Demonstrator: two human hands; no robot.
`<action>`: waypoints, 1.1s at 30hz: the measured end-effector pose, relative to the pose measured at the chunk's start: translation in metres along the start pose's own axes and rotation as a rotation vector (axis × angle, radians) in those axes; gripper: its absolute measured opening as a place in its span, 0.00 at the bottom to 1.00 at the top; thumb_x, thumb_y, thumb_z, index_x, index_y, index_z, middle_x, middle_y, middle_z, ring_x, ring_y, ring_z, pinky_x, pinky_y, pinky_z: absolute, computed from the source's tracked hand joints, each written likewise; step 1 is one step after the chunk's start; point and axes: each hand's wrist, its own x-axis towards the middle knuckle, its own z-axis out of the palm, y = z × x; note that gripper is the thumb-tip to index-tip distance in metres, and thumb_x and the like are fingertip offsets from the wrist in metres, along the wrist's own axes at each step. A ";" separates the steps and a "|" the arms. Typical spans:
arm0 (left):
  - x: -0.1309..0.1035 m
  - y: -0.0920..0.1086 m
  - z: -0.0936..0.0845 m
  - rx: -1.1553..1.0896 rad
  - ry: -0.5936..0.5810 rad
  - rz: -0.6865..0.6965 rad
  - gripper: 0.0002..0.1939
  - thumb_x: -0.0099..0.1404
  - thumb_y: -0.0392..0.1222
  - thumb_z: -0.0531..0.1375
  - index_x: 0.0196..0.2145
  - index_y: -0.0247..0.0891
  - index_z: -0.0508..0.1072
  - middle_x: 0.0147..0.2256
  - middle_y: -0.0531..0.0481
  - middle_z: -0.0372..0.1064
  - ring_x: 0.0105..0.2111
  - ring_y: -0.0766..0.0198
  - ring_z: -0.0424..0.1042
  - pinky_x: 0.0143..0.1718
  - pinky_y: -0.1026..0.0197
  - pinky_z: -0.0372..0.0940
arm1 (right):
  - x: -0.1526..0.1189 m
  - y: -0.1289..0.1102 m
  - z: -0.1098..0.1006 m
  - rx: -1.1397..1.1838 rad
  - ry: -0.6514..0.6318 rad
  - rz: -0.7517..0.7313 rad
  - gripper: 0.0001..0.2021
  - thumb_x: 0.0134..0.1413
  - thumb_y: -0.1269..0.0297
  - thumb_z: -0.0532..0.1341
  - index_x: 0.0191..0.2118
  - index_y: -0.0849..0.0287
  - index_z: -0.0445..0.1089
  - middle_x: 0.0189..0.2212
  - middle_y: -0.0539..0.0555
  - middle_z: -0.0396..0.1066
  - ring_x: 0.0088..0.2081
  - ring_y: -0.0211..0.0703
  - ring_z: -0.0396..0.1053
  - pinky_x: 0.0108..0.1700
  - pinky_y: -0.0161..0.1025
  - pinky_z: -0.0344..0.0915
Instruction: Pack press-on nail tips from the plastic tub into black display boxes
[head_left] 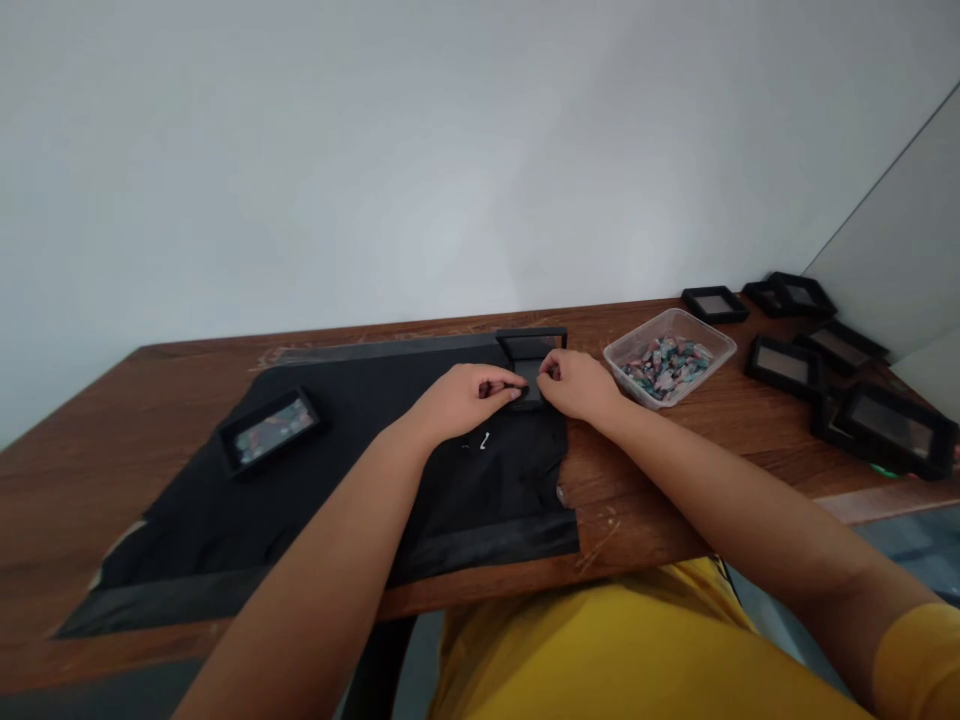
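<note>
A small black window-lidded box (531, 400) stands open on the right part of the black cloth (360, 400), its framed lid (534, 346) raised at the far side. The left hand (471, 393) touches its left side, thumb and forefinger close together; the right hand (574, 382) is at its right side, fingers curled inward. Whether either clamps anything between the fingertips, I cannot tell. Just nearer on the cloth lies a small white scrap (484, 440). Well to the left, a closed box with colorful contents (274, 432) lies at a slant. Right of the hands, a clear plastic tub (636, 338) holds multicolored pieces (667, 366). Farther right, more black window boxes (784, 365) lie scattered on the wooden table (645, 490), some overlapping.
</note>
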 end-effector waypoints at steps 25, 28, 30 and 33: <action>0.005 -0.005 0.004 0.000 0.019 -0.007 0.21 0.63 0.54 0.60 0.47 0.39 0.79 0.25 0.54 0.68 0.24 0.65 0.64 0.27 0.62 0.56 | -0.007 -0.002 -0.002 -0.104 -0.032 0.016 0.09 0.63 0.66 0.60 0.47 0.57 0.73 0.46 0.59 0.79 0.47 0.54 0.76 0.45 0.42 0.68; 0.005 -0.006 0.004 -0.010 0.013 0.015 0.21 0.64 0.55 0.59 0.47 0.40 0.79 0.26 0.54 0.69 0.24 0.64 0.64 0.27 0.62 0.57 | -0.008 -0.005 -0.004 -0.123 -0.030 0.031 0.08 0.61 0.63 0.63 0.44 0.57 0.74 0.46 0.60 0.79 0.48 0.56 0.76 0.45 0.43 0.68; 0.005 -0.006 0.005 -0.005 0.008 0.020 0.21 0.64 0.55 0.59 0.47 0.40 0.79 0.26 0.54 0.68 0.24 0.64 0.64 0.28 0.61 0.57 | -0.009 -0.006 -0.005 -0.132 -0.031 0.030 0.08 0.61 0.61 0.63 0.43 0.57 0.75 0.45 0.60 0.79 0.48 0.57 0.76 0.45 0.44 0.69; 0.005 -0.006 0.005 0.004 0.009 0.023 0.20 0.64 0.53 0.59 0.47 0.40 0.79 0.25 0.54 0.67 0.25 0.64 0.64 0.28 0.61 0.57 | -0.009 -0.007 -0.004 -0.146 -0.026 0.013 0.08 0.61 0.59 0.63 0.41 0.57 0.75 0.44 0.60 0.79 0.47 0.57 0.76 0.45 0.45 0.69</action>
